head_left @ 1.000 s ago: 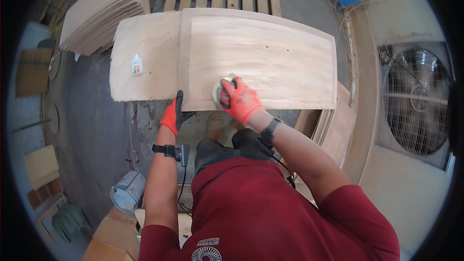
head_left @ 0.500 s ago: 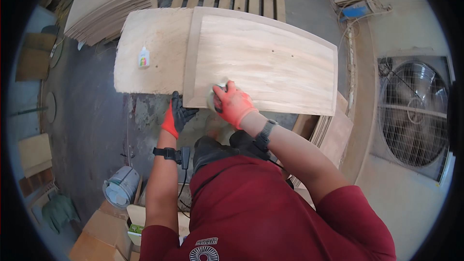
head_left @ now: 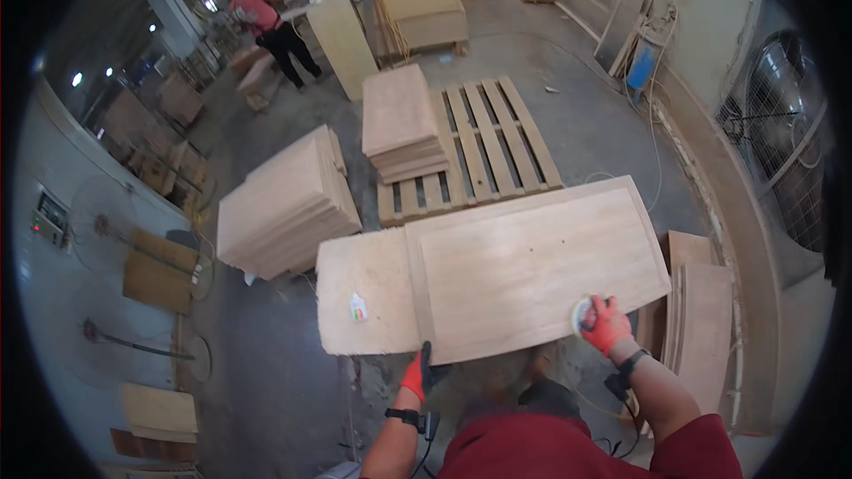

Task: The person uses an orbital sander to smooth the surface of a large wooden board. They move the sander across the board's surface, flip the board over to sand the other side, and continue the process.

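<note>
A pale framed wooden panel (head_left: pixel 532 257) lies over a rough-edged board (head_left: pixel 368 257) in front of me. My right hand (head_left: pixel 607 326), in an orange-red glove, is closed round a round, pale-edged pad (head_left: pixel 581 315) at the panel's near edge, toward its right end. The pad's exact kind is hard to make out. My left hand (head_left: pixel 419 376), in a red glove with dark fingers, has its fingers stretched up against the panel's near left corner. A small white bottle (head_left: pixel 358 308) with a coloured label lies on the rough board.
Beyond the panel are a wooden pallet (head_left: pixel 497 137) and stacks of boards (head_left: pixel 284 204). More boards (head_left: pixel 701 319) lean at the right, below a large wall fan (head_left: pixel 785 115). Fans (head_left: pixel 98 328) stand at the left. Farther back, a person (head_left: pixel 262 18) in a red shirt stands by a workbench.
My right hand has carried the pad rightward along the panel's near edge. My left hand stays by the near left corner. The view has tilted up, showing more of the workshop.
</note>
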`<action>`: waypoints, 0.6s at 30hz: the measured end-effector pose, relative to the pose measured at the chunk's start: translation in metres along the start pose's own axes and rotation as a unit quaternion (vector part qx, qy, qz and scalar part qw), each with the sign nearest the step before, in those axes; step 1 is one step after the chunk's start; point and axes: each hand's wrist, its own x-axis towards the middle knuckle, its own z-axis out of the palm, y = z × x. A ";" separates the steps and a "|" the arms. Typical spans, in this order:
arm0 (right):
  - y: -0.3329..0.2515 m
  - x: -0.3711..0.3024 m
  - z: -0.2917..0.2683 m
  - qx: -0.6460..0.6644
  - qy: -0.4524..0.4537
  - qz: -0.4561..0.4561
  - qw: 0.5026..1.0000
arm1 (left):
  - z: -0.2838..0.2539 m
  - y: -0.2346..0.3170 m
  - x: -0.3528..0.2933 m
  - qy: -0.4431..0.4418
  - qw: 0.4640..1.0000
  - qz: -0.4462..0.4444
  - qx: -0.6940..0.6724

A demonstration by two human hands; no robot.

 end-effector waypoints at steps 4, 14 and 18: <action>0.013 0.024 0.011 0.036 0.057 0.030 0.997 | -0.001 0.003 0.001 0.027 0.993 -0.004 0.116; -0.189 0.001 0.061 0.072 -0.092 -0.259 0.959 | -0.064 -0.013 0.052 0.159 0.933 0.082 0.311; -0.202 0.005 0.059 0.024 -0.116 -0.258 0.959 | -0.007 -0.005 0.033 0.123 0.927 0.069 0.347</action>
